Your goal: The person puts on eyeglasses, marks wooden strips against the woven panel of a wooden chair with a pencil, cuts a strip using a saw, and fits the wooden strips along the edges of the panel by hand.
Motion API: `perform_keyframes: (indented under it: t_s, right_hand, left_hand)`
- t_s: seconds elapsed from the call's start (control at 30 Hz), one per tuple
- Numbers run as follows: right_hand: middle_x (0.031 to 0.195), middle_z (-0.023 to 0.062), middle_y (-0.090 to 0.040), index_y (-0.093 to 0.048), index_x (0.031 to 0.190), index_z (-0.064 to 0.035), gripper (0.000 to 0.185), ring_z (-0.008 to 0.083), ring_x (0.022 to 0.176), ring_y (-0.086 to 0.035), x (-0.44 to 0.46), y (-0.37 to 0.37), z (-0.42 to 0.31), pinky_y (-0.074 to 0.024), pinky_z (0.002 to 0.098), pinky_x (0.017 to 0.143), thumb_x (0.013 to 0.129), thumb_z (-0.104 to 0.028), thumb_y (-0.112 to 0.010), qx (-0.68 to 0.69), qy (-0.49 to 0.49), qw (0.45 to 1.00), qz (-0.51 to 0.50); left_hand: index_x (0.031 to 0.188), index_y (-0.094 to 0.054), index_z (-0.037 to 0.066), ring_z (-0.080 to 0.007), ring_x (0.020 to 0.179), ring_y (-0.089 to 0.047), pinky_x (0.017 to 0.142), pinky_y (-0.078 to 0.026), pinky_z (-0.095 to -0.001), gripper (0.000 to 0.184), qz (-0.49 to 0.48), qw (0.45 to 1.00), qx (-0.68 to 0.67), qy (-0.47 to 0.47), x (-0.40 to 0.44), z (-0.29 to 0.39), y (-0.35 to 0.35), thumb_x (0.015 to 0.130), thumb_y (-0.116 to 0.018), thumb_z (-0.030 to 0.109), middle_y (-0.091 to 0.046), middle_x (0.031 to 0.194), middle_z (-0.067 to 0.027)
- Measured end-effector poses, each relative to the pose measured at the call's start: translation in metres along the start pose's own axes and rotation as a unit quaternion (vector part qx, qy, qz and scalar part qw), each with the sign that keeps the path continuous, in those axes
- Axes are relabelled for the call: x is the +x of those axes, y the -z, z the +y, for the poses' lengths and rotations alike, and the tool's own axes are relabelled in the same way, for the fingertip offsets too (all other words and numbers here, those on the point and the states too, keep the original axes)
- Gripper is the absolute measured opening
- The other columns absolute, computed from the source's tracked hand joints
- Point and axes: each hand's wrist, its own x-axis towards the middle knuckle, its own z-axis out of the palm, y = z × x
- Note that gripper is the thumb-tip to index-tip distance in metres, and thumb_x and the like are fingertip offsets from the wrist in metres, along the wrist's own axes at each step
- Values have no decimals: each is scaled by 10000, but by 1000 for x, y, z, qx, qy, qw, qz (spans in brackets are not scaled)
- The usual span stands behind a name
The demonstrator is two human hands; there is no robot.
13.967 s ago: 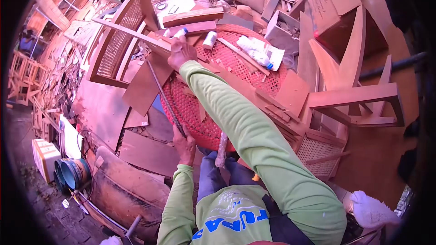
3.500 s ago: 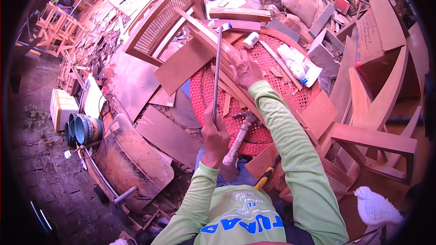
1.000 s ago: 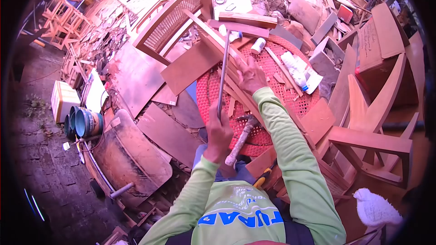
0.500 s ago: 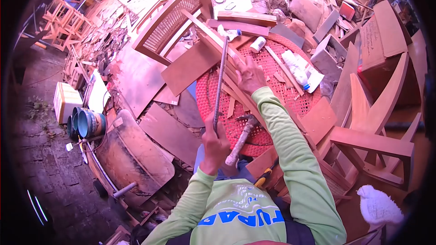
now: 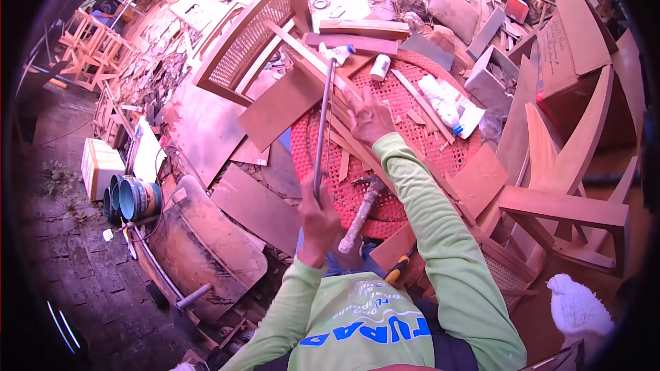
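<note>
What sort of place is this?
Probably a furniture or woodworking workshop, perhaps partly outdoors. A hammer lies on a red woven surface, a cane-panelled wooden frame sits beyond it, and wood scraps litter the ground.

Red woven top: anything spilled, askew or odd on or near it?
Hammer sits askew, handle overhanging the near edge of the red top. Blue-capped bottle lies on its side by loose wood scraps; no spill visible. Off left, buckets look tipped, mouths not facing up.
</note>
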Motion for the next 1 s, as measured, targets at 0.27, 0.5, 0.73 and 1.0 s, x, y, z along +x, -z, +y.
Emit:
perform_keyframes:
  t_s: [0.27,0.5,0.73,1.0]
  right_hand:
    - [1259,232,-566,-557,1611,-203,642,441,1167,-652,9,10,-2,-589,543,958,984,-225,-695,23,-10,999,-34]
    - [1223,222,-565,-574,1591,-198,617,435,1130,-656,-3,9,-7,-590,552,925,986,-195,-695,19,-9,1000,-13]
    - [1213,223,-558,-546,1613,-205,637,440,1108,-663,-2,6,-2,-595,546,921,995,-186,-698,20,-2,1000,-12]
    - [1221,224,-559,-545,1623,-216,641,441,1104,-670,-4,3,-2,-593,549,929,1001,-198,-699,23,0,1000,-1]
  left_hand:
    - [1315,-580,-7,-214,723,-591,675,-501,-371,182,22,993,10,-113,73,-32,-44,1165,-515,74,-664,972,-129]
    - [1330,-579,6,-191,702,-595,639,-479,-378,191,-14,999,4,-29,68,-30,-37,1171,-499,76,-690,1009,-100]
    - [1376,-574,12,-269,763,-661,709,-532,-414,232,6,998,-6,-57,46,-24,-29,1159,-528,82,-684,933,-145]
    - [1312,-562,10,-312,736,-652,682,-519,-443,175,-8,999,15,-52,100,-42,-61,1169,-531,106,-668,918,-194]
